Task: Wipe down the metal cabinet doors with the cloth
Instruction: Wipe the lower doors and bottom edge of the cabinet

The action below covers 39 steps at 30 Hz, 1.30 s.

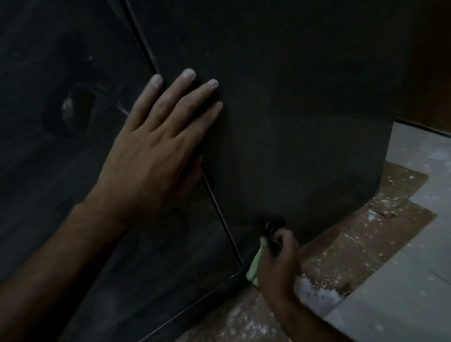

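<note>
The right hand is pinching the green cloth at the right door's bottom edge, wiping low. Above it, the left hand is pressing flat, fingers spread. Next probably calls for sweeping upward.

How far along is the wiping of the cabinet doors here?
Midway, at a guess. The right hand holds the green cloth at the bottom edge of the right door, which looks fairly even. The left hand presses flat across the seam, bracing. The left door shows dusty streaks and smears, so it looks left to do.
</note>
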Tool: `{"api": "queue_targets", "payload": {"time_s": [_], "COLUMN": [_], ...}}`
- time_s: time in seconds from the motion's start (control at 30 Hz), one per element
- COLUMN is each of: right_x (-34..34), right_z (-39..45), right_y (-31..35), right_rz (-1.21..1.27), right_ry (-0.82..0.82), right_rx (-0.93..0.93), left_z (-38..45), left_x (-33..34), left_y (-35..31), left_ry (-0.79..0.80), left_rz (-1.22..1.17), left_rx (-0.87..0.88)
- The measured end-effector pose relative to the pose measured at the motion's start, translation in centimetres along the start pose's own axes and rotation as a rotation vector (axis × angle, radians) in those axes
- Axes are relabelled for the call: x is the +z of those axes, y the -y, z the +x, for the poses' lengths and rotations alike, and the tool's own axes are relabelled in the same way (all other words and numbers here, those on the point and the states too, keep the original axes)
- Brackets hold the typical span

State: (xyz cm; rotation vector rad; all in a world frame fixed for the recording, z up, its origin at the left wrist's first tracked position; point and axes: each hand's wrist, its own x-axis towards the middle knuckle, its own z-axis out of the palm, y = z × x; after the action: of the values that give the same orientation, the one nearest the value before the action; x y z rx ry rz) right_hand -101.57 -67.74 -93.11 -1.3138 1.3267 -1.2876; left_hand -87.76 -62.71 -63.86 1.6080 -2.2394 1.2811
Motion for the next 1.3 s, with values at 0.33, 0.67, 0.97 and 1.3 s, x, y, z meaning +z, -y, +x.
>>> {"api": "queue_targets", "payload": {"time_s": [0.33, 0.67, 0.97, 1.3], "right_x": [0.3, -0.2, 0.2, 0.0], "right_z": [-2.7, -4.0, -2.0, -4.2], "right_y": [-3.7, -3.1, 3.1, -1.0], "right_rz": [-0.266, -0.53, -0.256, -0.371], "right_ry": [0.235, 0.519, 0.239, 0.278], "right_rx": [-0.255, -0.516, -0.556, -0.25], "left_z": [-1.1, -0.8, -0.9, -4.0], "left_x": [-0.6, -0.3, -0.7, -2.5], "left_y": [0.9, 0.8, 1.0, 0.8], "left_ry": [0.061, 0.045, 0.07, 0.026], "left_rz": [0.007, 0.023, -0.071, -0.08], "left_rx": [0.061, 0.053, 0.046, -0.036]}}
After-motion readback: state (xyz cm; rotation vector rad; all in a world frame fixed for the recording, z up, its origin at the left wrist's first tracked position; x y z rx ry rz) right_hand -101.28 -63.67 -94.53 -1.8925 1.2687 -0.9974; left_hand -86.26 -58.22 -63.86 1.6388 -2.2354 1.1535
